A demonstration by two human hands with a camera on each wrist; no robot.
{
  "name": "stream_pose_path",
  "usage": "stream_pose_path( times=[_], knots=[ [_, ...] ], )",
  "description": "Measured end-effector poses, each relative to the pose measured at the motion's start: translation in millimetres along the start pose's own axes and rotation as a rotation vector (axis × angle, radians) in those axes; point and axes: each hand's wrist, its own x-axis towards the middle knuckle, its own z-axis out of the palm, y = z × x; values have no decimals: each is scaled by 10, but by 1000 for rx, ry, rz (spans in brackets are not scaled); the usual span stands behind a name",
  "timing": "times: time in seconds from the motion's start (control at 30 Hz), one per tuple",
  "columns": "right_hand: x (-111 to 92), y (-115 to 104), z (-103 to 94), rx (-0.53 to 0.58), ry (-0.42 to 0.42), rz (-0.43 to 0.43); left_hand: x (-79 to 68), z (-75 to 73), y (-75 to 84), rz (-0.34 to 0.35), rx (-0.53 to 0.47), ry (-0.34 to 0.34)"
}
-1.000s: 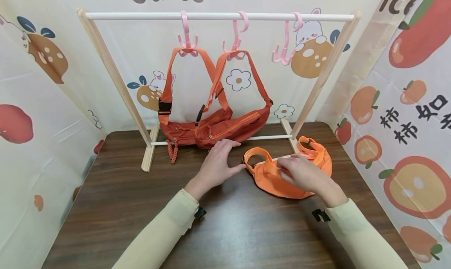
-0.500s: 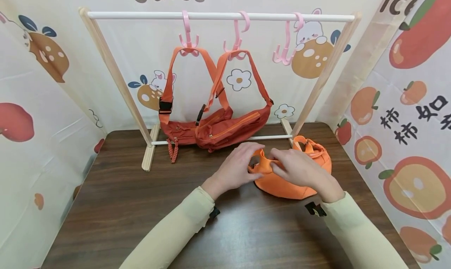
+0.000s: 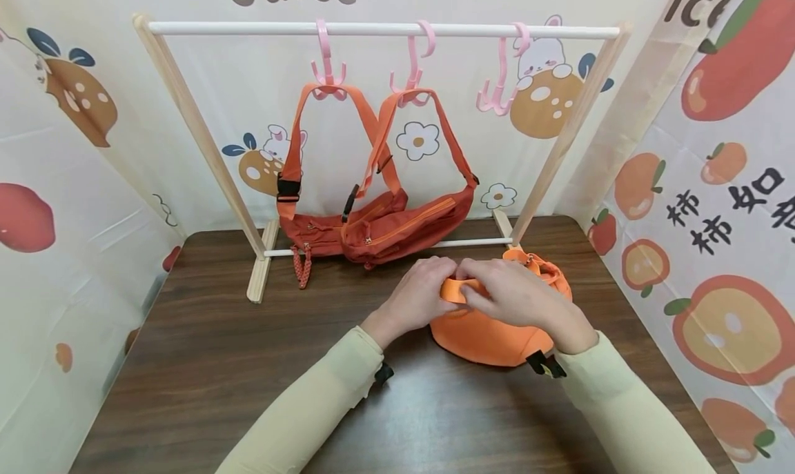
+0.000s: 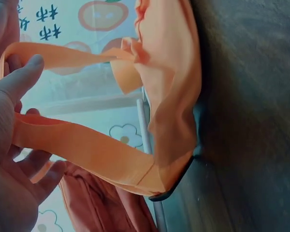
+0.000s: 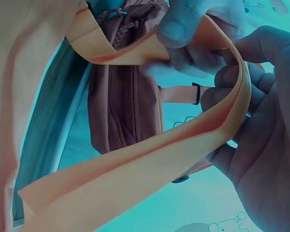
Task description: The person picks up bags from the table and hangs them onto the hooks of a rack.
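Observation:
An orange waist bag (image 3: 491,339) stands at the right of the table, its zip side away from the person; whether its base touches the table I cannot tell. Its orange strap (image 3: 455,291) rises in a loop between the hands. My left hand (image 3: 415,298) pinches the strap from the left. From the right, my right hand (image 3: 518,291) holds the same strap, fingers curled inside the loop (image 5: 232,106). In the left wrist view the strap (image 4: 82,145) runs down to the bag's dark-edged corner (image 4: 169,186). The hands cover part of the bag's top.
Behind stands a wood-and-white rack (image 3: 261,29) with pink hooks (image 3: 406,74). Two rust-red waist bags (image 3: 413,232) hang there by orange straps; the right-hand hook (image 3: 497,94) carries none. Dark table (image 3: 261,363) lies below, with printed cloth around.
My left hand has moved right from beside the bag and taken hold of the strap. The bag has shifted slightly left and toward the person.

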Motion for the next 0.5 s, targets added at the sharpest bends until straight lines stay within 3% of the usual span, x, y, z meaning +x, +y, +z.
stream_pose_path(
  times=[0.27,0.5],
  knots=[
    [-8,56,-13,-25,40,-2,8,-91,-50,25,177,128],
    [-21,175,-17,-101,107,36,-29,-146,-106,-21,350,239]
  ],
)
